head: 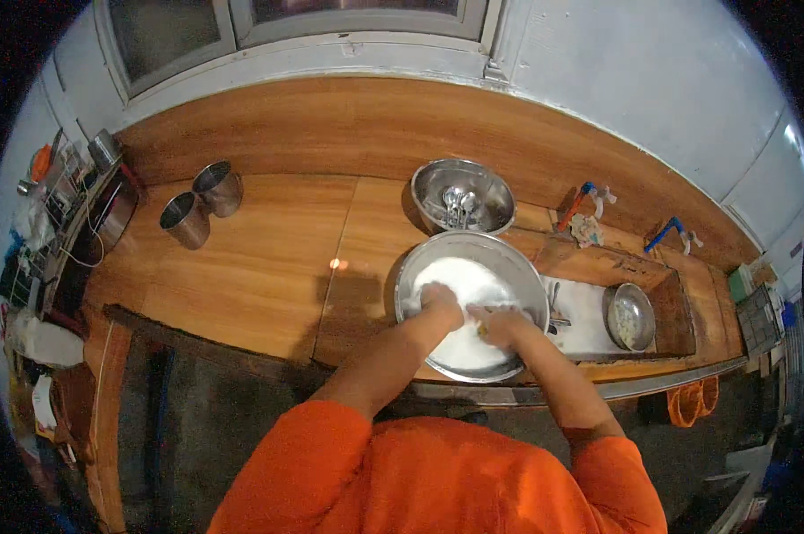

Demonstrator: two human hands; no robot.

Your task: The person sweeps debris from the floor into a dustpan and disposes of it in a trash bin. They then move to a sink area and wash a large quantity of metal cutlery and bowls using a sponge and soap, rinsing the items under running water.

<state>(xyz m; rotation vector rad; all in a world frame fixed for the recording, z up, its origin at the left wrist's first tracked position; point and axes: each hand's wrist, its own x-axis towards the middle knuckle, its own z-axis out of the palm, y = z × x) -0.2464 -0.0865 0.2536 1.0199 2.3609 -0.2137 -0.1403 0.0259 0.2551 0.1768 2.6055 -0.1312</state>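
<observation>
A large round metal bowl (pixel 407 267) holds white, foamy-looking contents and stands at the counter's front edge, left of the sink. Both hands are inside it. My left hand (pixel 443 306) is over the left part, its fingers curled down and partly hidden. My right hand (pixel 500 326) is in the middle right of the bowl, with something small and yellowish under its fingers that I cannot make out. Right behind stands a second metal bowl (pixel 492 183) with several metal spoons (pixel 467 200) in it.
The sink (pixel 669 314) on the right holds a small metal bowl (pixel 632 317) and some utensils (pixel 556 314). Behind it are two taps with blue parts (pixel 587 189), (pixel 674 223). Two metal cups (pixel 187 220), (pixel 219 189) stand on the left counter; a crowded rack (pixel 61 200) is at far left.
</observation>
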